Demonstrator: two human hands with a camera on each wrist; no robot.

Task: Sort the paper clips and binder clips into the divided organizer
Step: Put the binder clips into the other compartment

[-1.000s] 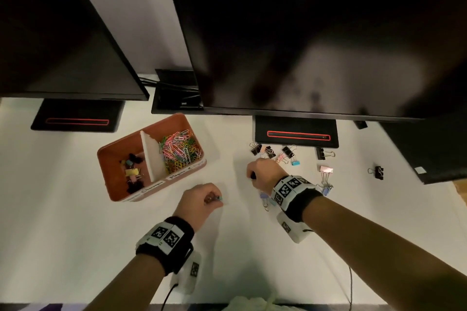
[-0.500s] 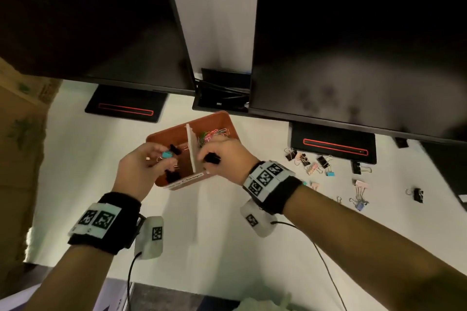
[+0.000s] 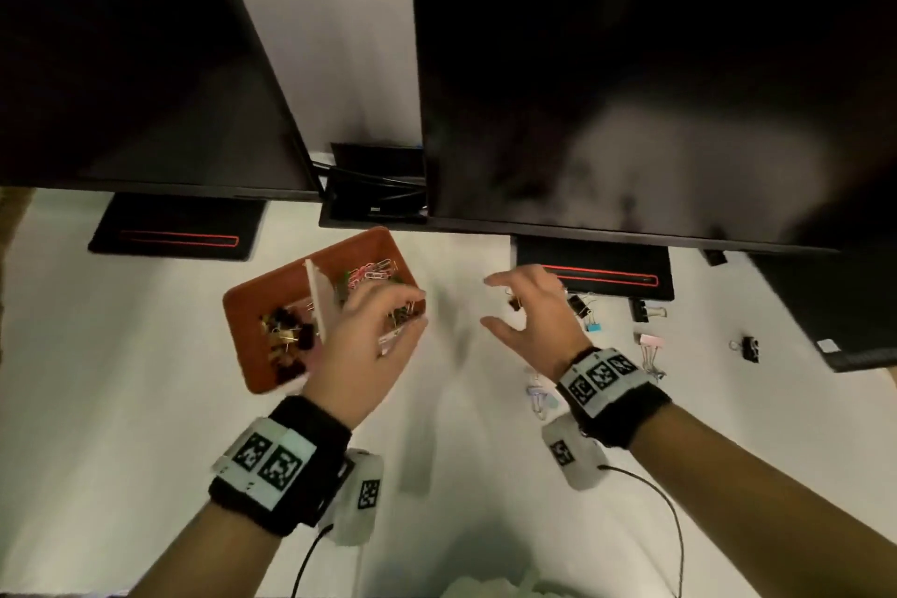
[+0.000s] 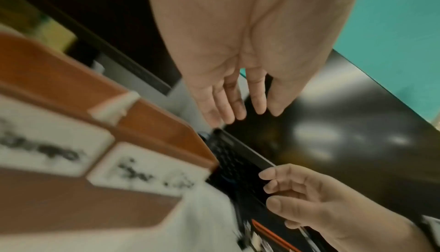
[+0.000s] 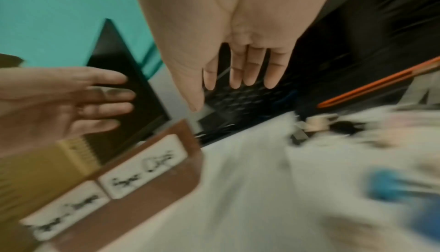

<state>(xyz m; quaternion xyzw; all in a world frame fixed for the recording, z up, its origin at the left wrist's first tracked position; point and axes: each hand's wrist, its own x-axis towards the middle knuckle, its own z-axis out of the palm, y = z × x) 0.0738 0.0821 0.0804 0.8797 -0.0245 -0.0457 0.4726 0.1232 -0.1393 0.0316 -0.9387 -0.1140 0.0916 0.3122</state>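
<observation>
The orange divided organizer (image 3: 247,306) sits on the white desk, with dark binder clips (image 3: 286,330) in its left compartment and coloured paper clips (image 3: 371,270) in its right one. My left hand (image 3: 369,330) hovers over the right compartment with straight fingers, holding nothing; the left wrist view shows an empty palm (image 4: 238,49). My right hand (image 3: 524,306) is to the right of the organizer, fingers spread and empty, above loose binder clips (image 3: 587,311) on the desk. In the right wrist view the organizer (image 5: 147,180) is blurred, below my straight fingers (image 5: 247,71).
Two dark monitors (image 3: 631,87) overhang the desk's back, their stands (image 3: 597,272) just behind the clips. More binder clips lie to the right (image 3: 650,345), one black one (image 3: 750,347) farther out. Pale clips (image 3: 539,396) lie near my right wrist. A cable (image 3: 670,520) trails from it.
Both hands have let go of their clips over the organizer and opened. The right hand has moved right, back toward the loose clips; the left has shifted over the right compartment.
</observation>
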